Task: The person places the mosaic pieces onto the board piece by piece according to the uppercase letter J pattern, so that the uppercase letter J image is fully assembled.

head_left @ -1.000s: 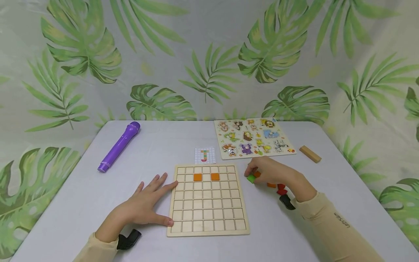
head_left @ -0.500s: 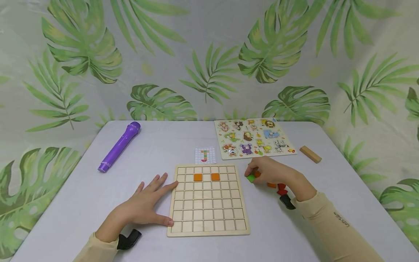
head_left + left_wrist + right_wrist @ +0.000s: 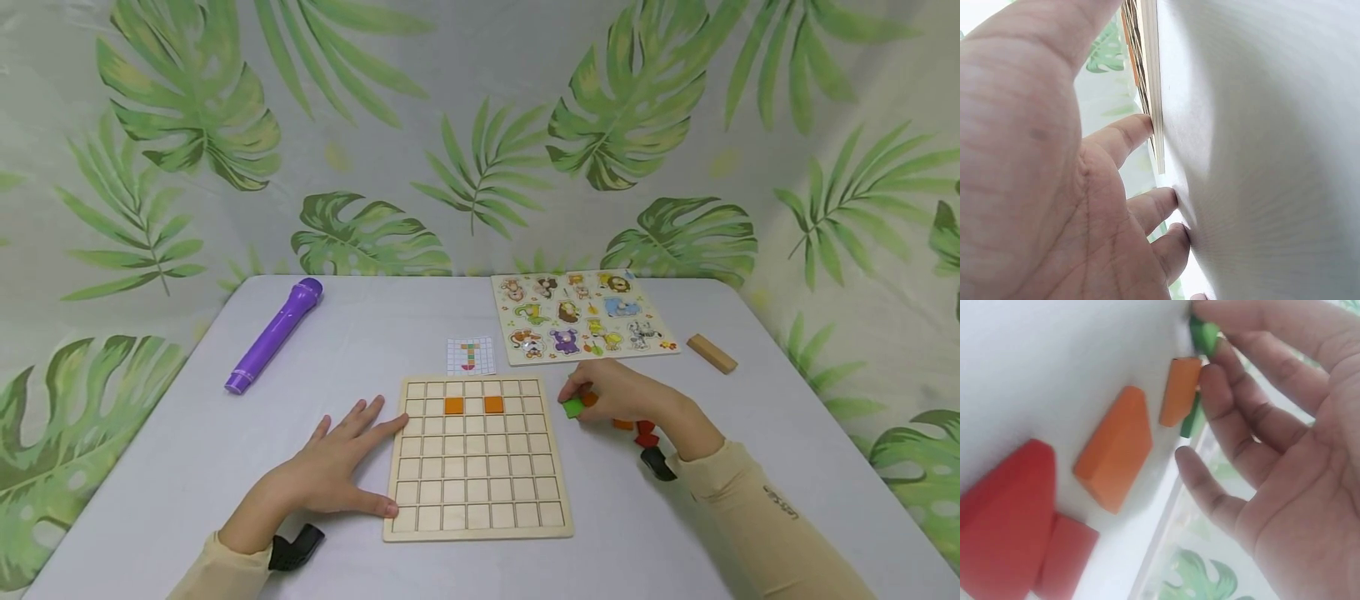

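Note:
My left hand lies spread at the left edge of a wooden grid board. Its thumb and index finger touch the frame, while the other fingertips meet the table. Two orange square tiles sit in the board's second row, a cell apart. Right of the board, my right hand pinches a green tile between thumb and fingertips, low over the table. Close by its other fingers lie an orange tile and another green piece. A second orange tile and red tiles lie toward the wrist.
Behind the board lies a small pattern card with a coloured figure on a grid. An animal puzzle board is at the back right, with a wooden block beside it. A purple microphone lies at the left.
The green tile in my right fingertips has shifted slightly left and turned, so more of its face shows. My left hand and the board have stayed put.

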Demonstrator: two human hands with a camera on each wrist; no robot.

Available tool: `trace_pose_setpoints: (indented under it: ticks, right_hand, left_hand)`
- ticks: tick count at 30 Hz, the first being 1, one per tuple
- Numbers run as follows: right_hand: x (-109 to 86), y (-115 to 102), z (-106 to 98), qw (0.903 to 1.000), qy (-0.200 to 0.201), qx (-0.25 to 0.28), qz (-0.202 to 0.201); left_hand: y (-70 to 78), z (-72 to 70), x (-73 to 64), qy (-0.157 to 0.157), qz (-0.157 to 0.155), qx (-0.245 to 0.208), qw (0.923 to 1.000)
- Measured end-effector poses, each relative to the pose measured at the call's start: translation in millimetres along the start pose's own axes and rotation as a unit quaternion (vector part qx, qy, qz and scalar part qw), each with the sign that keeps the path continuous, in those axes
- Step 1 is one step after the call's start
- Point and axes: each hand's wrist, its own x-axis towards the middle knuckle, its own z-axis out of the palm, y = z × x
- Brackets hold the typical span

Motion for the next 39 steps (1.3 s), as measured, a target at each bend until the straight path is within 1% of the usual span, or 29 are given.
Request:
trace_pose_setpoints:
  ticks: [4,7,11,14,21,28,33,36,39]
  right_hand:
    - [1.0,2.1,1.8,0.9999,0.006,0.012,-0.002]
    - [2.8,1.1,1.8,0.9996,0.019,0.019,-0.009]
    - [7.5,-4.4,1.9,0.9989,0.038,0.013,-0.025]
    - [14.0,-10.7,3.1,0.9983,0.045,0.005,-0.037]
    - [32.8,-31.5,9.3,0.9961,0.038,0.016,-0.078]
    - [53.2,-53.8,16.6,0.9945,0.027,0.053,-0.086]
    - [65.9,-65.5,21.9,0.9935,0.017,0.054,-0.099]
    - [70.8,-70.4,25.0,0.9927,0.009,0.057,-0.106]
    - [74.4,-73.0,28.2,0.9916,0.008,0.049,-0.119]
  left_hand:
    - [0.0,-0.1,0.2,0.000,-0.001,0.002,1.0000]
    - [0.0,-0.2,0.0,0.001,-0.001,0.005,1.0000]
    - [0.3,-0.5,-0.3,0.002,-0.001,0.006,1.0000]
    - [0.8,-0.7,-0.5,0.002,-0.002,0.007,1.0000]
    - [1.0,-0.5,-0.5,0.001,-0.003,0.008,1.0000]
    - [3.3,-2.1,-1.0,0.001,-0.009,0.011,0.9999]
    - [4.5,-3.2,-1.3,0.004,-0.011,0.016,0.9998]
    - [4.0,-3.1,-1.1,0.005,-0.010,0.020,0.9997]
    - [3.3,-2.4,-1.3,0.006,-0.006,0.021,0.9998]
